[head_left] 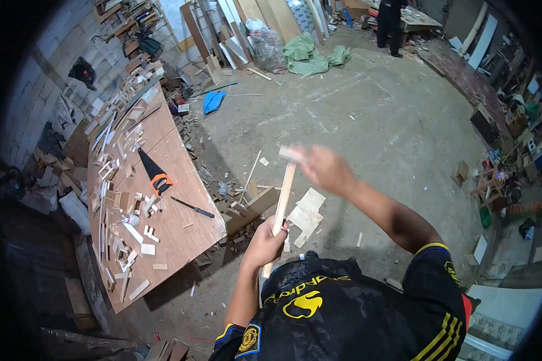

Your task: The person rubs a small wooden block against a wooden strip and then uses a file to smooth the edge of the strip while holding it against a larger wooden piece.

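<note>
Over the grey concrete floor, just off the corner of the brown plywood workbench, we hold a long pale wooden strip nearly upright in front of our chest. Our left hand is wrapped round its lower part, fingers clamped on the wood. Our right hand is at the strip's top end, beside a small pale wooden block that sits across that end. The hand is smeared by motion, so we cannot tell whether its fingers are closed or spread. As we judge it, work at the top end goes best with the left grip low and firm, so the strip does not sway. The right hand should meet the block squarely along the strip's length, since from the side the thin wood could bend or slip. A black handsaw with an orange handle lies on the bench, well apart.
</note>
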`<move>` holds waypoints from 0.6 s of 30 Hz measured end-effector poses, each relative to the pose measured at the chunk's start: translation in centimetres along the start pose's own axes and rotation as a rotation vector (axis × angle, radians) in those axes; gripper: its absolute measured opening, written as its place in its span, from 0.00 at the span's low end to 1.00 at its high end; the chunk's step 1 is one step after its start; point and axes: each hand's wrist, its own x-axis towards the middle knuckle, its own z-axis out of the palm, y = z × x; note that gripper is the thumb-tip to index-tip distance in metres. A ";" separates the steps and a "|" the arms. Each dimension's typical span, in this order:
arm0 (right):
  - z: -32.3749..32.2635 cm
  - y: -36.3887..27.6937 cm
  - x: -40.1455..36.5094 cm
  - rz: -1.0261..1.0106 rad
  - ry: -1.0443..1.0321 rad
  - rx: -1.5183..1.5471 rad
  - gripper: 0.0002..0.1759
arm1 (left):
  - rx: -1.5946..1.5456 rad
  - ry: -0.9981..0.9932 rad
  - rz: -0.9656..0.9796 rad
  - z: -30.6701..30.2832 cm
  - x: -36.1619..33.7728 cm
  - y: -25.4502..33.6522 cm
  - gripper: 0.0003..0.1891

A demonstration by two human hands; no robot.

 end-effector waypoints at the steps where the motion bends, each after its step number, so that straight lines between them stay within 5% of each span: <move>1: 0.0 2.6 0.3 0.155 0.006 -0.001 0.31 | 0.007 -0.011 -0.003 0.2 0.0 -0.1 0.03; 4: -1.5 5.9 -1.5 0.454 0.111 0.189 0.32 | -0.075 -0.025 -0.025 0.2 -0.8 0.1 0.04; 8: -2.1 4.5 -4.3 0.568 0.186 0.365 0.35 | -0.059 0.021 -0.032 -0.2 -0.8 -1.0 0.04; 14: -2.5 -2.8 -5.6 0.467 0.218 0.633 0.34 | -0.221 -0.074 -0.091 0.2 -0.2 -0.2 0.08; 18: -2.0 -5.0 -5.9 0.349 0.142 0.456 0.29 | -0.217 -0.068 -0.149 1.1 0.1 0.3 0.10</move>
